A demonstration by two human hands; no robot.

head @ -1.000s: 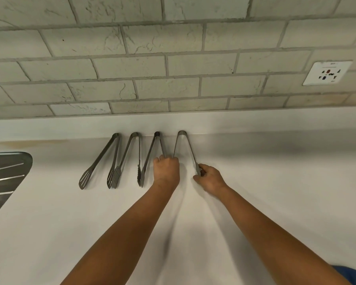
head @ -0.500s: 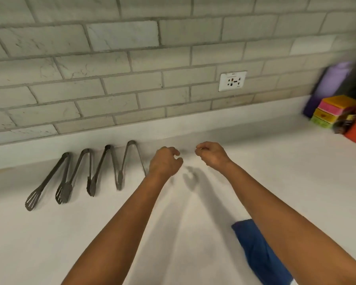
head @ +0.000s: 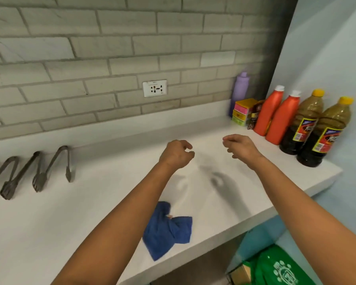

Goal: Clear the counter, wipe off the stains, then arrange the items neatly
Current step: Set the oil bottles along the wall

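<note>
Both my hands hover above the white counter (head: 103,194), holding nothing. My left hand (head: 178,154) has its fingers loosely curled. My right hand (head: 239,148) hangs relaxed with fingers bent downward. Several metal tongs (head: 49,167) lie side by side against the back ledge at the far left, apart from my hands. A crumpled blue cloth (head: 167,229) lies near the counter's front edge, partly under my left forearm. At the right end stand two orange bottles (head: 275,116), two dark bottles with yellow caps (head: 314,132), a purple bottle (head: 239,91) and stacked coloured boxes (head: 243,112).
A brick-tile wall with a socket (head: 155,88) runs behind the counter. The counter ends at the right by a pale blue wall. Below its front edge sits a green bag (head: 284,268) and a cardboard box (head: 239,274).
My hands let go of the rightmost tongs and lifted off the counter. The view swung right, bringing the bottles, boxes and blue cloth into sight.
</note>
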